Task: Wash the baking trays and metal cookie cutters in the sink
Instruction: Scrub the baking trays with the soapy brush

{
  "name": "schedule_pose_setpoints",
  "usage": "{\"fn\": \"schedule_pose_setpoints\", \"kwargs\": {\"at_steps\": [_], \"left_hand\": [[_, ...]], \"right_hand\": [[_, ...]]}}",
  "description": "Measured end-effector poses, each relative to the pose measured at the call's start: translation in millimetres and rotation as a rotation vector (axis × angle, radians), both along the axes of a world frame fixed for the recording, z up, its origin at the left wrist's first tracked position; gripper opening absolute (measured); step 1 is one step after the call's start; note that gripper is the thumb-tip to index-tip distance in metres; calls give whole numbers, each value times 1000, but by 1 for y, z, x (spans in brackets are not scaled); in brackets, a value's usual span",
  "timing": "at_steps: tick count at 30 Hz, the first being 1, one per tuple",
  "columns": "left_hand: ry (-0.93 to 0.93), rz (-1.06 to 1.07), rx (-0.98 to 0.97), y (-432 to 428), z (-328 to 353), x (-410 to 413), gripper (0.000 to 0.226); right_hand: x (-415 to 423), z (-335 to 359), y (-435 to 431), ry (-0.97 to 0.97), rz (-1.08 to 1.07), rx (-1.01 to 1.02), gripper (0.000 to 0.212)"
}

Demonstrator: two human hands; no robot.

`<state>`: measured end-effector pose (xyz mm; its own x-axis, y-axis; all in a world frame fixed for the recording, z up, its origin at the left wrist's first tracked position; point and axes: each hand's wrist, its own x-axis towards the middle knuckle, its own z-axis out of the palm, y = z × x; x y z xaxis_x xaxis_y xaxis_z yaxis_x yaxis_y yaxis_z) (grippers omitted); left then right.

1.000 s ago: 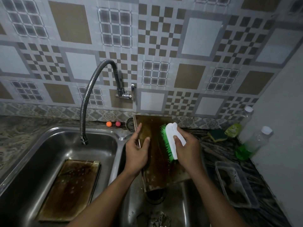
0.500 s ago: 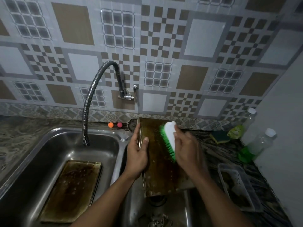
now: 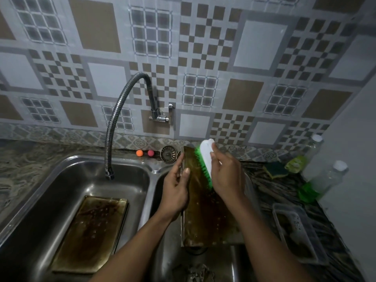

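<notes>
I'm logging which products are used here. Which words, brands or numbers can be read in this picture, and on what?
None can be read.
The yellow-green label on the far clear bottle: print too blurred to read.
The near bottle of green liquid, scrub brush, held baking tray and baking tray in the left basin: no lettering visible.

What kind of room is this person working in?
Most likely a home kitchen: a double steel sink with a flexible tap, a patterned tiled wall, and a bottle of green liquid on the counter.

Left hand [image 3: 176, 190] grips tray [image 3: 203, 220]; right hand [image 3: 225, 178] holds brush [image 3: 205, 159] against it.
</notes>
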<state>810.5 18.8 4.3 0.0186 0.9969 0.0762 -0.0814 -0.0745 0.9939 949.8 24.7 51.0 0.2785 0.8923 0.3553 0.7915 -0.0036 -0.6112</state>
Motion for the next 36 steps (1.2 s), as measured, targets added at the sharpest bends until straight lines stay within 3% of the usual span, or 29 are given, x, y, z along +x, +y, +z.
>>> {"fn": "schedule_pose_setpoints", "kwargs": {"at_steps": [5,10,15,18,21,24,27,32,36], "left_hand": [[-35,32,-12,3,4,-2,46],[17,-21,39,3,17,-14,47],[-68,108,72,10,23,-2,43],[-128,215,52,14,17,-7,43],[-123,187,49,9,14,-5,45],[-132,147,49,8,13,5,43],[-212,213,5,13,18,9,45],[-317,451,-60,19,12,-6,50],[-273,437,-35,16,3,-9,51]], "right_hand": [[-26,8,-4,-34,179,74,38],[22,-3,2,37,-58,0,38],[-34,-1,-41,5,176,112,40],[-27,-12,-66,-32,241,130,41],[-5,-11,-59,-114,128,135,37],[-7,-5,-38,-21,-3,131,38],[-34,-6,-42,35,74,153,38],[-37,-34,-80,-146,217,176,40],[2,-45,-66,-97,22,168,39]]}}
